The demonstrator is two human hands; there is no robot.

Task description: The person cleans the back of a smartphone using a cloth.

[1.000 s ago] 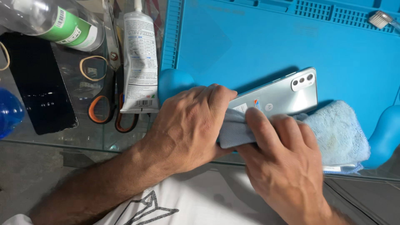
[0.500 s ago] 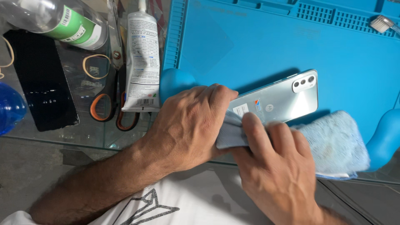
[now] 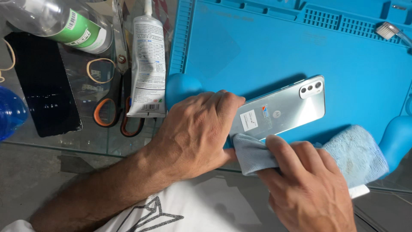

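Note:
A silver phone (image 3: 285, 108) lies back-up on the blue work mat (image 3: 274, 47), camera cluster at its far right end. My left hand (image 3: 195, 133) covers the phone's near end and holds it down. My right hand (image 3: 307, 184) pinches a light blue cloth (image 3: 251, 152) against the phone's lower edge. The rest of the cloth (image 3: 356, 150) bunches out to the right of that hand.
Left of the mat on the glass table lie a white glue tube (image 3: 147, 64), orange-handled scissors (image 3: 116, 107), a rubber band (image 3: 101, 71), a black phone screen (image 3: 43, 86), a clear bottle with green label (image 3: 64, 21) and a blue bottle (image 3: 10, 111). A toothbrush head (image 3: 388, 30) rests at the mat's far right.
My right hand has drawn the cloth back toward me, off the phone's back to its lower edge. More of the phone's back shows. The left hand stays put.

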